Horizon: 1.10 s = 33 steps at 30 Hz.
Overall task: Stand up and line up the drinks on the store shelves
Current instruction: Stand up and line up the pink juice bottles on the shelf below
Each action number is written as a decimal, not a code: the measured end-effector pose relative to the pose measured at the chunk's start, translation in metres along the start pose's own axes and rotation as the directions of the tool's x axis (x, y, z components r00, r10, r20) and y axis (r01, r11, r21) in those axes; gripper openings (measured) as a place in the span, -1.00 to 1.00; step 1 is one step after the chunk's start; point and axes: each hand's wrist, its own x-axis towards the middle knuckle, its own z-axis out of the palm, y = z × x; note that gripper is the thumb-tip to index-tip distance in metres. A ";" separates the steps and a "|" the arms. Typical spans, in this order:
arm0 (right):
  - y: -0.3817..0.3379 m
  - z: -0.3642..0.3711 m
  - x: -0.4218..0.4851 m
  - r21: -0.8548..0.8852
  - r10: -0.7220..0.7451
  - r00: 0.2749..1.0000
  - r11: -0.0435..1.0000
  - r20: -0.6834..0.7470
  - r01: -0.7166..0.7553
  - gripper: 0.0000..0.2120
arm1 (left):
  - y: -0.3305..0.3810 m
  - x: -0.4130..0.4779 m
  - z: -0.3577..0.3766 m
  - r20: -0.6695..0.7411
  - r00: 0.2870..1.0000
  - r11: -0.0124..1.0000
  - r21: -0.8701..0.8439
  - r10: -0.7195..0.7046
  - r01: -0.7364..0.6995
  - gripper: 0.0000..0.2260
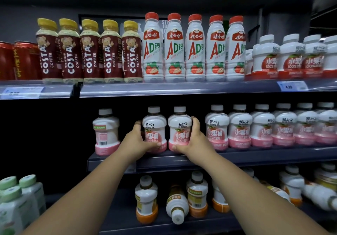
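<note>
Head view: left hand (139,140) grips left pink btl (155,123), right hand (194,139) grips right pink btl (179,123); fingers partly hidden behind. Above: COSTA btls (91,52).

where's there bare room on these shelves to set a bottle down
Middle shelf: a bare gap between the back-turned pink bottle and the left held pink bottle. Bottom shelf: bare floor between the green-capped bottles and the upright orange bottle. Crowded: the top shelf and the pink row right of the right held pink bottle.
</note>
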 end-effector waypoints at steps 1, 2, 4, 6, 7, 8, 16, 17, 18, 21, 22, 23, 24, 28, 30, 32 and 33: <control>0.002 -0.001 0.000 -0.002 -0.002 1.000 1.000 -0.009 0.002 0.17 | 0.002 0.000 0.002 0.007 1.000 1.000 -0.002 0.008 -0.008 -0.23; 0.004 -0.003 -0.001 -0.001 -0.003 1.000 1.000 -0.016 0.002 0.16 | 0.004 0.000 0.004 0.016 1.000 1.000 -0.002 0.012 -0.012 -0.21; 0.008 -0.006 -0.004 0.013 -0.016 1.000 1.000 -0.012 0.016 0.14 | 0.007 0.001 0.007 0.027 1.000 1.000 -0.005 0.015 -0.015 -0.19; 0.011 -0.010 -0.010 0.024 -0.035 0.999 0.999 -0.009 0.036 0.09 | 0.011 0.001 0.010 0.039 0.999 1.000 -0.008 0.011 -0.010 -0.23; 0.013 -0.013 -0.014 0.020 -0.049 0.999 0.999 -0.018 0.050 0.06 | 0.013 0.002 0.011 0.045 0.999 1.000 -0.009 0.011 -0.011 -0.24; 0.016 -0.015 -0.019 0.013 -0.065 0.997 0.998 -0.029 0.066 0.04 | 0.015 0.003 0.012 0.052 0.999 1.000 -0.009 0.012 -0.011 -0.26; 0.031 -0.025 -0.046 -0.072 -0.097 0.992 0.993 -0.081 0.091 -0.13 | 0.033 -0.002 0.029 0.098 0.991 0.995 0.008 0.094 -0.096 -0.31; 0.032 -0.025 -0.048 -0.076 -0.092 0.992 0.993 -0.086 0.086 -0.14 | 0.033 -0.002 0.031 0.095 0.991 0.995 0.017 0.098 -0.100 -0.31; 0.033 -0.025 -0.051 -0.074 -0.088 0.992 0.994 -0.093 0.081 -0.14 | 0.033 -0.002 0.031 0.097 0.990 0.994 0.026 0.100 -0.103 -0.31; 0.035 -0.027 -0.061 -0.065 -0.077 0.991 0.995 -0.113 0.070 -0.15 | 0.031 -0.003 0.030 0.117 0.987 0.989 0.085 0.114 -0.125 -0.29; 0.035 -0.026 -0.065 -0.062 -0.074 0.991 0.996 -0.114 0.067 -0.16 | 0.030 -0.007 0.029 0.128 0.984 0.986 0.102 0.120 -0.134 -0.26; 0.036 -0.025 -0.068 -0.062 -0.069 0.991 0.996 -0.111 0.063 -0.16 | 0.029 -0.012 0.029 0.140 0.982 0.983 0.115 0.129 -0.146 -0.21; 0.035 -0.025 -0.071 -0.065 -0.067 0.992 0.996 -0.104 0.060 -0.16 | 0.029 -0.017 0.028 0.148 0.978 0.977 0.134 0.144 -0.164 -0.16; 0.021 -0.018 -0.078 -0.080 -0.098 0.994 0.992 -0.049 0.094 -0.21 | 0.021 -0.052 0.015 0.129 0.960 0.912 0.305 0.247 -0.275 -0.14; 0.008 -0.012 -0.079 -0.066 -0.143 0.990 0.988 -0.020 0.141 -0.22 | 0.018 -0.068 0.005 0.114 0.957 0.885 0.364 0.268 -0.291 -0.29; -0.005 -0.003 -0.081 -0.033 -0.205 0.979 0.978 0.015 0.206 -0.24 | 0.015 -0.082 -0.007 0.084 0.965 0.890 0.373 0.248 -0.261 -0.37; -0.011 0.003 -0.083 -0.009 -0.235 0.971 0.972 0.033 0.236 -0.25 | 0.013 -0.089 -0.014 0.056 0.970 0.899 0.368 0.235 -0.239 -0.39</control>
